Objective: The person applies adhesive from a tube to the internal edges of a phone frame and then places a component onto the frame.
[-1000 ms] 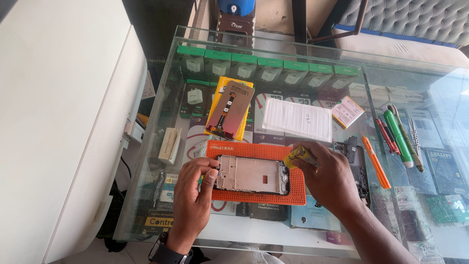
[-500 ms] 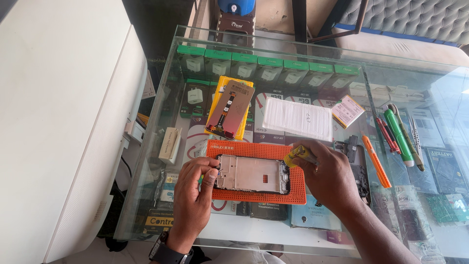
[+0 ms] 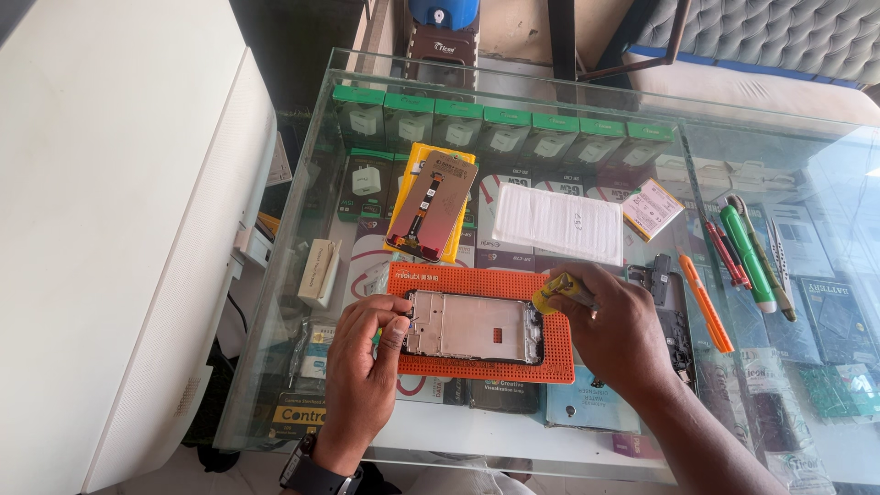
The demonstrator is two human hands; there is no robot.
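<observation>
At the left, a cream box [image 3: 319, 272] lies on the glass counter [image 3: 587, 101]. The left hand [image 3: 365, 362], a dark watch [image 3: 316, 475] at its wrist, pinches the left end of a phone frame [image 3: 472, 327] with bent fingertips. The frame lies flat on an orange work mat [image 3: 483, 280]. Behind it, a detached screen panel [image 3: 433, 205] rests on a yellow packet [image 3: 417, 165], beside a white pad [image 3: 561, 223]. The right hand [image 3: 616, 325] grips a small yellow tool [image 3: 552, 291] at the frame's right end. Farther right lie an orange pry stick [image 3: 704, 290] and a green pen [image 3: 750, 259].
</observation>
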